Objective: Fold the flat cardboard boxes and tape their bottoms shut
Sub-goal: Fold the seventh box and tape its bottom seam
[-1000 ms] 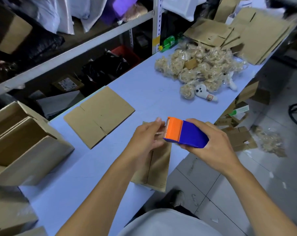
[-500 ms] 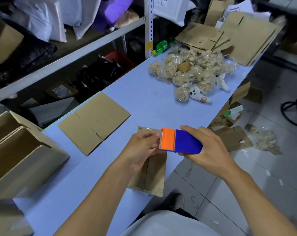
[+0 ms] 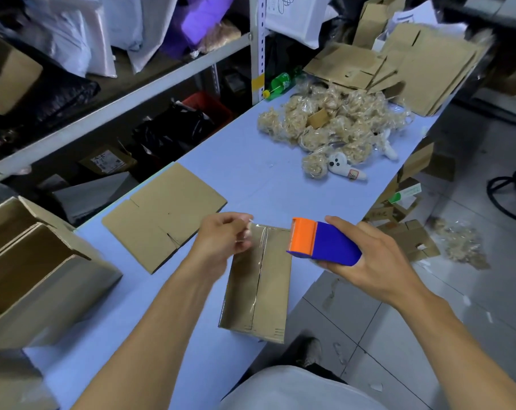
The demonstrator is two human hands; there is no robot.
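A folded cardboard box (image 3: 258, 287) stands bottom-up at the near edge of the pale blue table (image 3: 245, 173), its two flaps meeting in a centre seam. My right hand (image 3: 369, 258) grips an orange and blue tape dispenser (image 3: 322, 242) just above the box's far right corner. My left hand (image 3: 224, 239) pinches the free end of the clear tape (image 3: 270, 238) over the box's far left corner. The tape is stretched between hand and dispenser. A flat cardboard box (image 3: 162, 214) lies on the table to the left.
Open folded boxes (image 3: 35, 267) stand at the left edge. Plastic-wrapped filler bundles (image 3: 330, 125) and a small white plush toy (image 3: 344, 168) lie farther along the table, with a stack of flat cardboard (image 3: 413, 63) behind. A loaded shelf runs along the left. Cardboard scraps (image 3: 410, 238) litter the floor.
My hands have moved apart: the left drew the tape end to the left, the dispenser shifted right, and a strip of clear tape now spans the gap above the box.
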